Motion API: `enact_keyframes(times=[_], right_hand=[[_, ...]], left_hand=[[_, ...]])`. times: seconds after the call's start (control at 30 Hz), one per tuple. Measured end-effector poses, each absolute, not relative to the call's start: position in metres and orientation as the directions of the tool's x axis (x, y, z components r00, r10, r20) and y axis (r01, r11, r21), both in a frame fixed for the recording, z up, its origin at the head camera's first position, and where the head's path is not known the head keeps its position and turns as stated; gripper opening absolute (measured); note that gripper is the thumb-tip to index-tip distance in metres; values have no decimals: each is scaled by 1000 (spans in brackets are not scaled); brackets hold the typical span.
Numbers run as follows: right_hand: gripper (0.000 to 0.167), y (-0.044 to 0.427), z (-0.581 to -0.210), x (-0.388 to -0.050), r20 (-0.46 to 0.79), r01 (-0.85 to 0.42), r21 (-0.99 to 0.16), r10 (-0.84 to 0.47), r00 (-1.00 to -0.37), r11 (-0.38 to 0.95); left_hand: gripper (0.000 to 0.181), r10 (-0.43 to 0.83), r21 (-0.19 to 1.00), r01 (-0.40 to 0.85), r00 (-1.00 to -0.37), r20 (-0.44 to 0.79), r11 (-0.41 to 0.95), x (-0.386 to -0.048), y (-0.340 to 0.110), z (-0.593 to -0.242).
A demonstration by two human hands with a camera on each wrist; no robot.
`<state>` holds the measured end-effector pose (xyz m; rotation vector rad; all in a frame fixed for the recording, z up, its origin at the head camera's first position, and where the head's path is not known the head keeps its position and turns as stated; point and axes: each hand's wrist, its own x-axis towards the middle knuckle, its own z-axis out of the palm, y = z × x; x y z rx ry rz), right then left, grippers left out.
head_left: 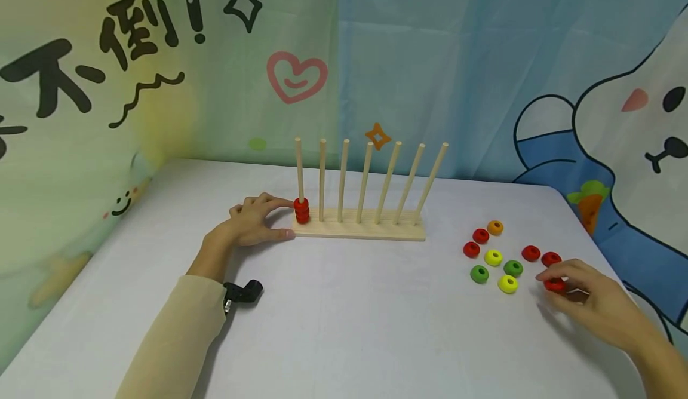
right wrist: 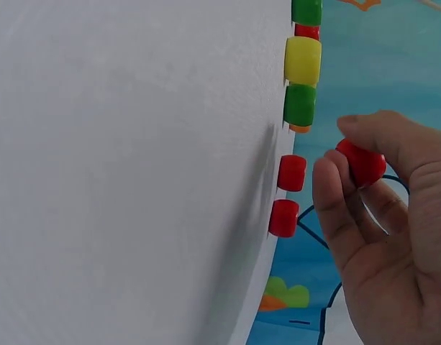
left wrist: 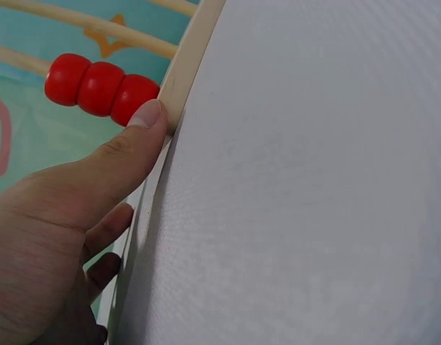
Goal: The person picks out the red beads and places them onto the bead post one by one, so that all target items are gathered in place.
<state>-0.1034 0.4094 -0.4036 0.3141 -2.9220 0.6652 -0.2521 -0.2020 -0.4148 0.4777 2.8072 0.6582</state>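
Rests the left hand (head_left: 247, 220) against the left end of the wooden peg stand (head_left: 365, 232), with thumb and index finger well apart and nearly straight. Touches the base's front corner with the thumb tip, just beside the lowest of the stacked red beads (head_left: 301, 211). Pinches a red bead (right wrist: 365, 164) between thumb and fingers of the right hand (head_left: 596, 297), raised above the white cloth (head_left: 376, 327) well to the right of the stand.

Glossy and rounded, three high on the stand's leftmost peg (head_left: 299, 169). Seven slim round rods in all, of pale wood, in a flat oblong base. Scattered on the cloth right of the stand, smooth and pierced through the middle: four red beads (head_left: 531, 253), two yellow beads (head_left: 493, 258), two green beads (head_left: 479, 274) and one orange bead (head_left: 495, 227).

Stretches the left forearm, in a beige sleeve (head_left: 177, 339), up toward the stand's left end. Points the right fingertips leftward, toward the stand, from its far right.
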Motion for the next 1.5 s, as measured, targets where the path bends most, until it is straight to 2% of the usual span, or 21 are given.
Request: enact_keyframes(times=[0.17,0.57,0.87,1.2,1.5], right_hand=[[45,407,-402,-105,145,-229,-449,-183,-972,863],[50,397,-398,-111,206,-288,-489,-211,-955,823],[45,381,-397,-117,267,-363,-525,-256,-929,770],[50,374,-397,-121,311,-420,-541,-291,-905,728],[43,357,-388,-124,294,-392,-531,-270,-917,752]], left_hand=[[75,363,477,261,-922,-133,839,-252,-202,-413],[76,362,476,258,-922,-138,840,-253,-202,-413],[75,348,470,249,-928,-136,847,-249,-208,-413],[75,355,477,250,-924,-143,843,-251,-204,-409],[74,368,479,271,-922,-120,835,-251,-202,-414]])
